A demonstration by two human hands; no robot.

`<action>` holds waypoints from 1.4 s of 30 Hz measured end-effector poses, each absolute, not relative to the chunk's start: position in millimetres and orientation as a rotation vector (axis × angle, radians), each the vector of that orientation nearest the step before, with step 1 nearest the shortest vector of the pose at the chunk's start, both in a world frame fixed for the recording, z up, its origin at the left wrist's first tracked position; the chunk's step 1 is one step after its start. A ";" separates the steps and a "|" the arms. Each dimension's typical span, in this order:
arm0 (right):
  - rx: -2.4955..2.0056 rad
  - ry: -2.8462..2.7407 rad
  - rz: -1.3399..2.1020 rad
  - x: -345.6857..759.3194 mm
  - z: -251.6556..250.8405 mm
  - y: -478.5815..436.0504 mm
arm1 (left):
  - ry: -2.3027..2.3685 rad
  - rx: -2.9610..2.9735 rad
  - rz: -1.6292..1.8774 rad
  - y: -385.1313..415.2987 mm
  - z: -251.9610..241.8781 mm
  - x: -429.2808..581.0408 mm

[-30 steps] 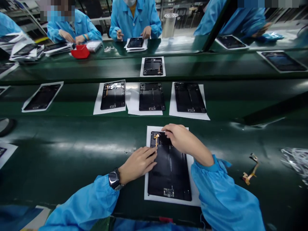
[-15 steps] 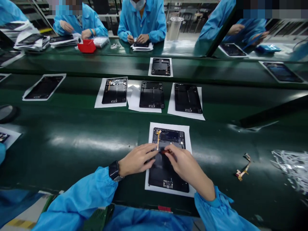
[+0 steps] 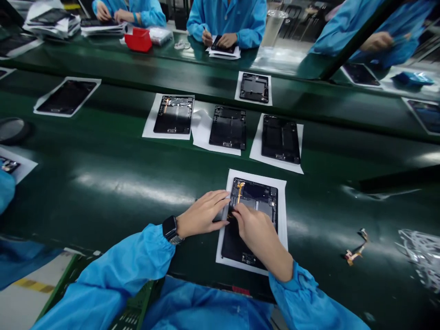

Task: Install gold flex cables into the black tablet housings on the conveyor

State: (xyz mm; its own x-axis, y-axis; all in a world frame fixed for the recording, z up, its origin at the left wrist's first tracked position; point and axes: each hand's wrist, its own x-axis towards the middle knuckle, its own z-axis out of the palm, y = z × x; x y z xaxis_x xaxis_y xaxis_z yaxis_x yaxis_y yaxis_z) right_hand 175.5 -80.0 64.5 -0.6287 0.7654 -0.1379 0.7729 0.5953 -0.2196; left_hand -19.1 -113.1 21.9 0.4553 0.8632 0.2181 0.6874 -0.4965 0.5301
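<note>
My hands work on a black tablet back housing (image 3: 253,191), which lies on a white paper sheet (image 3: 282,220) on the green belt. A thin yellow flex cable (image 3: 239,191) runs along its upper left part. My left hand (image 3: 202,214), with a black watch (image 3: 169,228) on the wrist, rests its flat fingers against the housing's left edge and holds nothing. My right hand (image 3: 257,236) lies over the housing's lower middle, its fingertips pinching a small orange tab (image 3: 229,216). That hand hides much of the housing.
Several more housings on white sheets (image 3: 173,114) lie further along the green belt (image 3: 103,183). To the right are a loose flex cable (image 3: 355,251) and crumpled transparent film (image 3: 424,254). Co-workers in blue coats (image 3: 227,20) sit beyond, near a red box (image 3: 138,40).
The whole view has tilted and shifted, so the housing sits further right. My right hand has moved closer to my left hand, and its fingertips are lower on the housing.
</note>
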 end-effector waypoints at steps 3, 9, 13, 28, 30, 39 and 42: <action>1.380 2.838 -0.515 180.1 59.3 -79.9 | 1.318 2.378 0.626 -114.6 20.6 -16.3; 1.251 2.980 -0.555 184.4 52.1 -77.5 | 1.342 2.402 0.599 -115.2 19.8 -13.4; 1.321 3.037 -0.677 192.8 49.7 -80.1 | 1.338 2.409 0.586 -115.3 19.1 -13.9; 1.227 3.071 -0.507 184.2 45.6 -83.0 | 1.332 2.356 0.562 -114.5 21.5 -14.2; 1.157 3.024 -0.419 179.0 51.1 -80.1 | 1.338 2.355 0.566 -114.6 21.1 -14.4; 1.206 2.945 -0.455 191.9 62.6 -77.7 | 1.329 2.367 0.631 -115.1 21.2 -14.0; 1.161 2.911 -0.337 188.5 62.7 -80.9 | 1.327 2.354 0.638 -114.9 21.1 -14.5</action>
State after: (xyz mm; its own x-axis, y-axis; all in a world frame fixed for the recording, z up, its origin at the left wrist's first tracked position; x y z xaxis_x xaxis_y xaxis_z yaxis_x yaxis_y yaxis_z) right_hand 188.5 -80.9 62.7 -0.7285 0.6815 -0.0692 0.6793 0.7057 -0.2016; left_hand -14.5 -114.9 21.1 0.4560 0.8658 0.2061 0.7018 -0.4922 0.5150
